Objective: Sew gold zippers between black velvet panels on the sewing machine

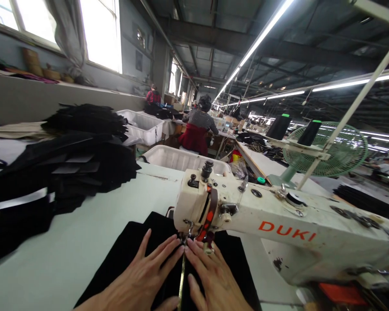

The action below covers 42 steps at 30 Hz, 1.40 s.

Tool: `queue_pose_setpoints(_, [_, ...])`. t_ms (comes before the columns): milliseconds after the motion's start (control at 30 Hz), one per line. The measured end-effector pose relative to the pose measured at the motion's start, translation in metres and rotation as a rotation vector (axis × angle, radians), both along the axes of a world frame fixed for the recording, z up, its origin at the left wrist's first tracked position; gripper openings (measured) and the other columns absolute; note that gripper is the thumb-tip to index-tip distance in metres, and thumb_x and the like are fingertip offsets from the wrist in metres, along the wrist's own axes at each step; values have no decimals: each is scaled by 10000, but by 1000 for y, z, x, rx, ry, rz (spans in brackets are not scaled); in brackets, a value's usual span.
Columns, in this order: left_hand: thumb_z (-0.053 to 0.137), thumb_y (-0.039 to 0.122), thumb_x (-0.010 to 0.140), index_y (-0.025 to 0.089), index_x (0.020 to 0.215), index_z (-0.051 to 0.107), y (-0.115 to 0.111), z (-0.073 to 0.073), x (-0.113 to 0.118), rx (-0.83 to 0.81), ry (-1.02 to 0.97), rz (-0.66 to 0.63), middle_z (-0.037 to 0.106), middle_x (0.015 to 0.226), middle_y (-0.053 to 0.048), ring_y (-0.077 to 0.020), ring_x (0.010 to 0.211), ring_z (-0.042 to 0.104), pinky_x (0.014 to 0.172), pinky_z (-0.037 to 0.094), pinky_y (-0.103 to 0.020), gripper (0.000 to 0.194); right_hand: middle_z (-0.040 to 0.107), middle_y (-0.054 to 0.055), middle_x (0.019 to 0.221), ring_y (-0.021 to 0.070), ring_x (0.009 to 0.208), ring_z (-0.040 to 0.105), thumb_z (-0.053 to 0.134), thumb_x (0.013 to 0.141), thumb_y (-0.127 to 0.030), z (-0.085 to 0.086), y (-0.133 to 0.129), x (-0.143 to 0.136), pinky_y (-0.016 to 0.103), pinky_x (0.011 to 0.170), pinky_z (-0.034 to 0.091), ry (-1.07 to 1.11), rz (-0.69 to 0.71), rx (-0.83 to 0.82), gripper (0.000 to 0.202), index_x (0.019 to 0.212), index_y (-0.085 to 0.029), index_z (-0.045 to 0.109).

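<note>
On black fabric (121, 252), both hands (145, 271) (212, 270) outspread

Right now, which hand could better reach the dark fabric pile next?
Probably the left hand: it is nearer the dark fabric pile. The right hand lies farther off, across the gold-coloured strip. Both rest on black cloth.

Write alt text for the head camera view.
A person's hands rest on black fabric at a white DUKI sewing machine. Black cloth piles lie on the left; thread cones and a green fan stand on the right.
</note>
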<state>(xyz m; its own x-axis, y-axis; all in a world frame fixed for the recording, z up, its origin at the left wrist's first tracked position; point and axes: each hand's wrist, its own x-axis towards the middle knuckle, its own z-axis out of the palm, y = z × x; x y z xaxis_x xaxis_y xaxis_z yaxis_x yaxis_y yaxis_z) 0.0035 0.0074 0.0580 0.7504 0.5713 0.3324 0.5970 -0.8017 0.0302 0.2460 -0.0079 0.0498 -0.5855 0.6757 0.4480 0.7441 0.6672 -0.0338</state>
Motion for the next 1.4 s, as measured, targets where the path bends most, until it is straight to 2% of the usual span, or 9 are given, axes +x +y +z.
queue_pose_setpoints(233, [457,418,1032,164,1527,338,-15,13,4,-198,74,36,346,1565,-168,-345,1447,303,1084,233,-719,568,523,86,1458,245,1355,473,488,971,-170,25,-28,-13,527,1174,320,45,-126,-223,425,1394,-172,532])
queue_pose_setpoints(367, [595,538,935,161,1583,159,-66,7,-5,-161,26,-65,268,1597,-155,-338,1466,242,1135,256,-614,867,605,104,1344,238,1298,530,576,976,-290,30,-78,-19,459,1158,374,211,-153,-330,378,1333,-167,571])
queue_pose_setpoints(500, [568,266,953,150,1557,279,-101,0,-17,22,-113,-79,454,1519,-98,-251,1413,389,1157,305,-452,680,611,101,1306,254,1277,537,793,836,-379,18,-111,-24,490,1185,322,303,-93,-335,592,1329,-170,540])
queue_pose_setpoints(667, [481,332,1030,269,1447,500,-95,6,-29,-85,-178,-7,595,1405,-18,-218,1318,517,1082,430,-367,422,656,48,1168,220,1157,587,788,857,-276,9,-109,-26,468,1178,327,288,-49,-266,406,1211,-196,606])
queue_pose_setpoints(800, [489,308,1029,289,1490,434,-91,11,-32,-59,-170,-80,553,1444,-16,-215,1325,503,1074,423,-358,465,672,40,1046,198,1054,606,566,986,-126,11,-106,-28,434,1160,341,191,19,-169,184,1158,-162,619])
queue_pose_setpoints(900, [459,300,1042,284,1491,433,-91,10,-33,-56,-173,-59,545,1453,-9,-212,1340,486,1071,422,-354,450,643,49,937,185,902,612,483,1006,-94,20,-101,-24,351,1018,472,227,31,-159,167,1045,-134,640])
queue_pose_setpoints(1033, [398,341,1069,314,1464,474,-88,6,-38,-163,-164,44,558,1441,32,-200,1346,483,1036,463,-335,403,616,39,929,138,863,606,448,1045,-138,36,-87,-16,212,776,506,290,-18,-205,177,1015,-145,623])
queue_pose_setpoints(1167, [439,373,1057,311,1467,468,-85,6,-40,-99,-163,-22,563,1438,29,-201,1326,515,1021,482,-318,416,625,30,858,168,816,593,574,994,-152,33,-86,-19,253,743,510,136,83,-196,97,931,-155,648])
queue_pose_setpoints(1400, [418,201,1035,229,1471,467,-91,21,-29,112,-49,-206,612,1389,-35,-210,1277,575,1081,439,-388,439,655,84,1038,217,1027,598,511,982,-78,12,-114,-31,412,1103,417,90,35,-34,253,1218,-117,591])
